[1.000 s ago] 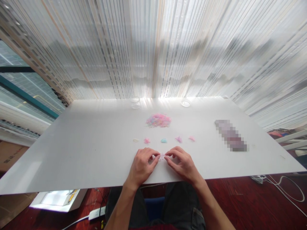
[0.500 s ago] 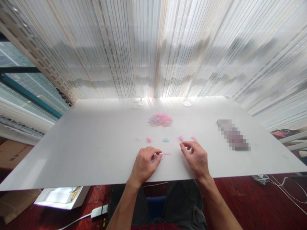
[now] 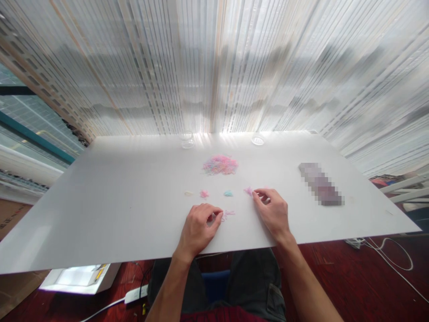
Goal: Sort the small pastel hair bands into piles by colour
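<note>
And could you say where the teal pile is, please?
In the head view, the teal pile lies between the pink pile on its left and the purple pile by the right hand.

top (image 3: 221, 316): dark red | trousers (image 3: 253, 277): dark grey, pocket (image 3: 276, 296) on right leg | forearms (image 3: 170, 284): bare

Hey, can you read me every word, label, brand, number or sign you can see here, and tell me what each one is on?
No text can be read with certainty.
Cardboard box, left edge: dark printed characters, too small and blurred to read.
Oblong item on the table: pixelated, so any lettering is hidden.
Multicoloured pile: no lettering visible.
</note>
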A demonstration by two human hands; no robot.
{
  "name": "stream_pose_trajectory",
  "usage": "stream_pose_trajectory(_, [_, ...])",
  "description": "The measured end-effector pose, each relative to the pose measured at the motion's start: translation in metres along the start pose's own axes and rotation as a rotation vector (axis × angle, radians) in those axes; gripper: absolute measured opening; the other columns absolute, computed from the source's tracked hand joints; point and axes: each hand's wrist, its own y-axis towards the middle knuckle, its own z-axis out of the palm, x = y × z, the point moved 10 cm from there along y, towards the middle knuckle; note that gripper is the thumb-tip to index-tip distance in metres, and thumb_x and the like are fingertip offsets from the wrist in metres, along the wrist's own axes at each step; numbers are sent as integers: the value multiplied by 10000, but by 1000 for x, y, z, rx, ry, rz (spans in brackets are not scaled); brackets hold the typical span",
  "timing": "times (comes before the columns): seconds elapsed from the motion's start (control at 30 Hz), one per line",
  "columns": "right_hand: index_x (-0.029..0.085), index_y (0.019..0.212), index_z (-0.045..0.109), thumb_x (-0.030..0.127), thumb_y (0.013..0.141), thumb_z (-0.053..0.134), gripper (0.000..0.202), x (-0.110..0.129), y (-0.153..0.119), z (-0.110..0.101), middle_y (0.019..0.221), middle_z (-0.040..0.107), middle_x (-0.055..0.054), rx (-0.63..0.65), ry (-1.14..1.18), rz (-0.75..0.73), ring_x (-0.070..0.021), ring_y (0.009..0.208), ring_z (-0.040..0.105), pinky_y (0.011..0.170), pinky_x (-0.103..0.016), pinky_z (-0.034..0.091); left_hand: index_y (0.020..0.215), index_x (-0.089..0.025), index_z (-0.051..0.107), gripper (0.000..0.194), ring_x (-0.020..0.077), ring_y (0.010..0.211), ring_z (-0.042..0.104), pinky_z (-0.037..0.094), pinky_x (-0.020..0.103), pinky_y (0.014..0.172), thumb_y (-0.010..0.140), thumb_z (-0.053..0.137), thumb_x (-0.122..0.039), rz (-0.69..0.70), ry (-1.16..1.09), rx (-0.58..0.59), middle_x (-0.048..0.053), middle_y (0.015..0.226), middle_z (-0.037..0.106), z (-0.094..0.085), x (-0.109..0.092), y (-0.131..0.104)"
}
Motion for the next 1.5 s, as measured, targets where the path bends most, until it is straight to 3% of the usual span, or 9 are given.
stream_pose_trajectory(0.5, [192,892,755,689,907,553,536,2,2,9,821,707,-75,59,-26,7,-201,695,627,742,-367,525,917,-226,682,107,170,738,632,434,364,822,981,597,-233,4,-3,8,-6,861,732,0,0,1])
stream_pose_trajectory(1.03, [190,860,744,611,908,588,451,-6,1,-6,814,722,-70,-53,4,74,-176,626,603,666,-341,519,904,-224,689,128,173,748,641,450,369,830,983,591,-243,-2,23,12,3,855,737,0,0,0])
stream_pose_trajectory(1.5, [183,934,751,643,940,548,503,3,-2,4,843,695,-77,17,-45,-9,-194,693,621,729,-360,527,899,-227,683,126,175,743,636,446,368,821,983,592,-248,0,26,16,1,849,733,1,-1,1])
